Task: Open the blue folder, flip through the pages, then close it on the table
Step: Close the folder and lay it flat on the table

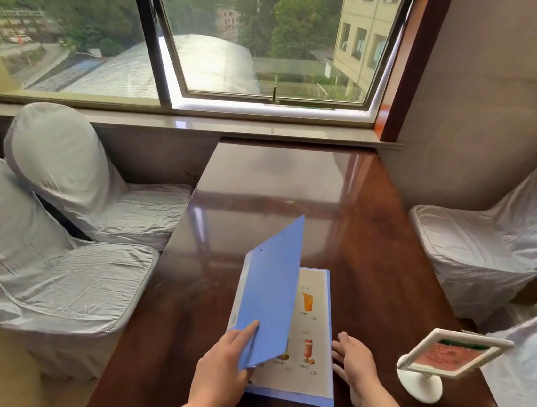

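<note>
The blue folder (270,290) lies near the front of the dark wooden table (296,186). Its front cover is lifted about halfway up, hinged along the left edge. My left hand (225,365) grips the cover's lower corner, thumb on the outside. Under the cover a cream page (309,328) with pictures of drinks and prices shows. My right hand (355,358) rests flat on the table, fingers apart, touching the folder's right edge and holding nothing.
A white table sign stand (436,359) with a reddish picture stands right of my right hand. Chairs in grey covers flank the table: two on the left (54,246), one on the right (489,248). A window (261,45) lies beyond the table's far end.
</note>
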Tool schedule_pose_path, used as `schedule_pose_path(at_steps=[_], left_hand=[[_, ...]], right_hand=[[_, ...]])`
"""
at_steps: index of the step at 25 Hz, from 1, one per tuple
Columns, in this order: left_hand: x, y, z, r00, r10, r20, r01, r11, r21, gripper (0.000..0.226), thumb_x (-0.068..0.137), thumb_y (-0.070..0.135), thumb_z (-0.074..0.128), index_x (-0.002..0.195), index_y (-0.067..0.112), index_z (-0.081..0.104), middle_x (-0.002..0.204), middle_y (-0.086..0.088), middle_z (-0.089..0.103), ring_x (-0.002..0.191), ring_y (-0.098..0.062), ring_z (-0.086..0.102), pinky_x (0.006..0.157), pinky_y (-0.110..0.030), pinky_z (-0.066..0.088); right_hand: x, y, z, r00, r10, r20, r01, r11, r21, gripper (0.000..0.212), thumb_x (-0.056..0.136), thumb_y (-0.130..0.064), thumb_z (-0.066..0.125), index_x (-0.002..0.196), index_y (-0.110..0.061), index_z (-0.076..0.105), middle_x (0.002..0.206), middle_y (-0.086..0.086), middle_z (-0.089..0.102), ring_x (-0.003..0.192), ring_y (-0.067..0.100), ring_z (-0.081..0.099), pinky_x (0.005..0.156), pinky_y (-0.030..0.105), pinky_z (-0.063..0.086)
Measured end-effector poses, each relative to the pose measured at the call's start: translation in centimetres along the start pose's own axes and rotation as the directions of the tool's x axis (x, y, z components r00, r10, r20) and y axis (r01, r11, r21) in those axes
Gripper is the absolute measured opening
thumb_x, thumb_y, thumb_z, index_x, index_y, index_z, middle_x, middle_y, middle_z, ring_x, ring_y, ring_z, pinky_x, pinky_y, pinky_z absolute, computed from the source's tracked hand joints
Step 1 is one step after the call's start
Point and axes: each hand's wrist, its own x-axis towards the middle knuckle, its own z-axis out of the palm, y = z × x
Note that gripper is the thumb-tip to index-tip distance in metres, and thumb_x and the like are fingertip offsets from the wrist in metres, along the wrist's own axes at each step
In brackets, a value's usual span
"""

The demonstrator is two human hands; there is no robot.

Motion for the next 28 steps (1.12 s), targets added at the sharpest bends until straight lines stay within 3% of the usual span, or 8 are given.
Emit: schedule_pose_path(at_steps=[4,11,15,19,21,24,26,28], left_hand=[[0.4,1.3,1.5,0.994,0.063,0.085,-0.084,0.959,0.271,0.075,0.079,0.045,0.048,0.147,0.047,0.016,0.139,0.014,0.043,0.119,-0.012,0.05,0.08,-0.028,0.047],[0.2,1.8,4.2,0.968,0.046,0.246,-0.15,0.894,0.423,0.07,0.082,0.042,0.044,0.147,0.041,0.019,0.144,-0.002,0.034,0.129,-0.022,0.039,0.093,-0.035,0.043],[0.2,1.2,4.7,0.957,0.058,0.285,-0.187,0.872,0.452,0.07,0.084,0.051,0.047,0.147,0.038,0.019,0.146,-0.005,0.033,0.131,-0.024,0.036,0.095,-0.036,0.039],[-0.2,0.6,4.5,0.958,0.087,0.273,-0.186,0.914,0.362,0.072,0.083,0.062,0.048,0.147,0.039,0.025,0.15,-0.002,0.034,0.138,-0.02,0.032,0.106,-0.034,0.032],[-0.4,-0.4,3.7,0.988,0.057,0.144,-0.096,0.955,0.28,0.064,0.086,0.058,0.049,0.145,0.037,0.037,0.147,-0.003,0.042,0.137,-0.02,0.036,0.107,-0.033,0.031],[-0.2,-2.4,2.2,0.98,-0.2,0.0,0.197,0.965,0.173,0.062,0.089,0.046,0.053,0.147,0.035,0.034,0.152,-0.008,0.036,0.142,-0.024,0.027,0.109,-0.039,0.033],[0.0,-3.3,1.8,0.943,-0.332,0.031,0.33,0.943,0.045,0.066,0.09,0.041,0.053,0.15,0.031,0.026,0.157,-0.008,0.028,0.142,-0.027,0.026,0.109,-0.041,0.033],[0.1,-3.5,1.9,0.94,-0.327,0.096,0.332,0.942,-0.046,0.067,0.09,0.036,0.053,0.151,0.026,0.026,0.157,-0.006,0.03,0.139,-0.025,0.033,0.11,-0.039,0.035]], right_hand=[[-0.1,0.1,-0.4,0.998,0.033,0.051,-0.037,0.997,0.071,0.037,0.104,-0.038,0.04,0.118,-0.011,0.062,0.107,0.005,0.067,0.102,0.022,0.062,0.094,0.043,0.047],[-0.1,0.5,-0.8,0.992,0.035,0.125,-0.042,0.998,0.053,0.05,0.099,-0.057,0.035,0.102,-0.024,0.072,0.101,-0.002,0.075,0.1,0.014,0.065,0.103,0.046,0.043],[-0.1,0.4,-0.6,0.985,-0.02,0.169,0.028,0.999,-0.046,0.036,0.1,-0.046,0.045,0.1,-0.025,0.075,0.102,-0.006,0.078,0.1,0.013,0.069,0.093,0.04,0.051],[0.2,0.0,-0.6,0.971,-0.115,0.211,0.139,0.985,-0.1,0.028,0.102,-0.029,0.049,0.107,-0.025,0.076,0.111,-0.006,0.077,0.096,0.004,0.072,0.082,0.03,0.054],[0.5,0.1,-0.7,0.969,-0.139,0.205,0.168,0.977,-0.131,0.031,0.102,-0.027,0.048,0.127,-0.021,0.066,0.127,-0.006,0.07,0.114,0.01,0.066,0.096,0.036,0.053],[0.7,0.7,-1.1,0.988,-0.112,0.108,0.129,0.976,-0.173,0.048,0.102,-0.026,0.049,0.148,-0.014,0.043,0.148,0.004,0.051,0.136,0.025,0.048,0.111,0.045,0.042],[0.9,1.2,-1.1,0.99,-0.115,0.079,0.128,0.974,-0.185,0.048,0.102,-0.025,0.05,0.147,-0.012,0.043,0.15,0.008,0.049,0.136,0.027,0.047,0.111,0.046,0.042],[1.1,1.6,-0.8,0.99,-0.119,0.081,0.133,0.969,-0.207,0.048,0.102,-0.024,0.051,0.146,-0.009,0.044,0.148,0.008,0.051,0.135,0.026,0.049,0.11,0.044,0.043]])
